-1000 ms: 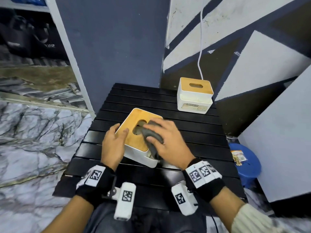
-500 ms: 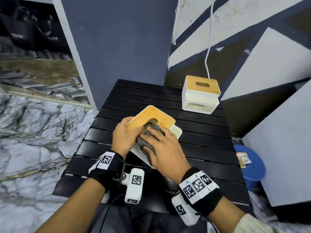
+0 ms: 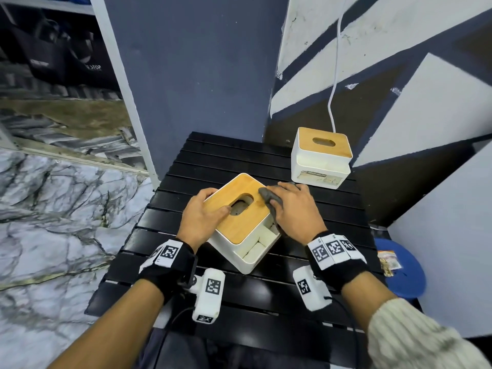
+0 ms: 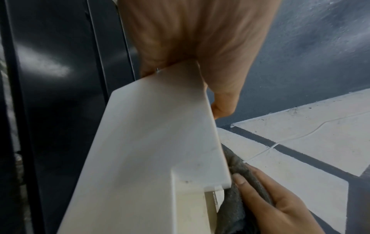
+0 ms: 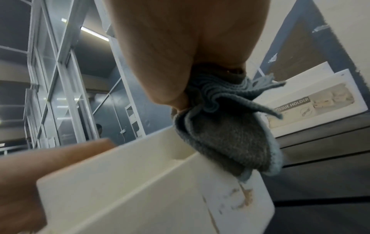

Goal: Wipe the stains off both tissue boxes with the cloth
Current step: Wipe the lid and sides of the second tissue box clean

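A near tissue box [image 3: 249,253], white with a bamboo lid [image 3: 241,222], sits turned cornerwise on the black slatted table [image 3: 239,296]. My left hand [image 3: 213,206] grips its left side, thumb on the lid beside the slot. My right hand [image 3: 283,202] holds a bunched grey cloth [image 3: 269,198] against the box's right edge. The right wrist view shows the cloth [image 5: 226,139] on the white wall above brownish stains [image 5: 247,197]. The left wrist view shows the box's side [image 4: 160,142] and the cloth [image 4: 236,190]. A second tissue box [image 3: 320,157] stands at the back right, labelled front [image 5: 312,102] facing me.
Painted walls close off the table's far and right sides. A white cable [image 3: 332,102] hangs down behind the far box. A blue stool [image 3: 399,272] with a small packet stands at the table's right. A white frame post [image 3: 127,102] and marble floor lie to the left.
The near box has come down from tilted to flatter and turned. My right hand has slid the cloth from the front by the slot to the right edge. My left thumb now lies on the lid.
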{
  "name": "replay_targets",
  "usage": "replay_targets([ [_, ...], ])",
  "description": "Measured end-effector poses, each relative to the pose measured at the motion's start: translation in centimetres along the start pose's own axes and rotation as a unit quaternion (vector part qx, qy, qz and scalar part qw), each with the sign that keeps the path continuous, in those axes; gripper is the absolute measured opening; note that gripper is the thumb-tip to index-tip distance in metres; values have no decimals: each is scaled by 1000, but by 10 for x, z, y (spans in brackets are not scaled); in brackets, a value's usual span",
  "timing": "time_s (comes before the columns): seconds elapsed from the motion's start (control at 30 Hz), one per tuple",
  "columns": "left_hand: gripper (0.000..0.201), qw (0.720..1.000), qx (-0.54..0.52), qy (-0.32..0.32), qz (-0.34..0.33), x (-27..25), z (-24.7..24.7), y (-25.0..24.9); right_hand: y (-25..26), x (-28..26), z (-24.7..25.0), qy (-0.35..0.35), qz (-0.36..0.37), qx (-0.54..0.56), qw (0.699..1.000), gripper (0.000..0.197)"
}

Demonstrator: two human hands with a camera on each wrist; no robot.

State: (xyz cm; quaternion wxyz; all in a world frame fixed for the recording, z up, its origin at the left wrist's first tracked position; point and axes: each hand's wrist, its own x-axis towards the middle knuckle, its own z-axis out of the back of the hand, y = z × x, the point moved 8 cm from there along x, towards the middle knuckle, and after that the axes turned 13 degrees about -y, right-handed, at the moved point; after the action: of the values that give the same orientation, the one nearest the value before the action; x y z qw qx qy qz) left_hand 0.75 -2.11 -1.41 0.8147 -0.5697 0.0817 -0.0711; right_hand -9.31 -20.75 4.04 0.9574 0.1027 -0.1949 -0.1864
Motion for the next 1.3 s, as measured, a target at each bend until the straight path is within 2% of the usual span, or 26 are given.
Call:
replay_targets([
  [0.07,52,1000,13,24,-3,4,-1,-3,-6,6,0,15,-20,37,999,33],
  [0.13,45,997,42,65,-21,9,-4,-11,-21,9,9,23,-97,107,989,28],
  [0.2,56,994,57,86,-38,13,-5,-18,-36,7,25,2,-171,176,970,25],
  [0.23,63,994,57,77,-43,15,-3,-19,-37,4,35,-17,-179,195,964,24],
  [0.3,70,998,45,29,-37,13,4,-18,-19,-7,54,-60,-136,210,966,22],
  [0.37,76,999,34,-25,-13,3,10,-8,15,-24,67,-99,-38,199,974,24],
  [0.43,89,998,18,-54,4,-10,10,4,43,-43,55,-95,40,143,984,27],
  [0.5,94,997,12,-79,8,-15,7,12,52,-54,33,-76,62,59,993,30],
  [0.6,82,994,14,-109,16,-17,5,12,48,-61,13,-78,55,-9,995,34],
  [0.83,69,990,8,-131,54,-5,-1,6,47,-52,12,-62,72,9,995,37],
  [0.97,66,991,35,-127,39,-3,-2,-1,45,-45,15,-64,77,16,995,36],
  [1.13,58,991,54,-125,16,0,1,-3,35,-22,6,-19,32,34,999,38],
  [1.3,57,991,53,-123,11,-1,0,-3,30,7,4,-25,14,53,998,30],
])
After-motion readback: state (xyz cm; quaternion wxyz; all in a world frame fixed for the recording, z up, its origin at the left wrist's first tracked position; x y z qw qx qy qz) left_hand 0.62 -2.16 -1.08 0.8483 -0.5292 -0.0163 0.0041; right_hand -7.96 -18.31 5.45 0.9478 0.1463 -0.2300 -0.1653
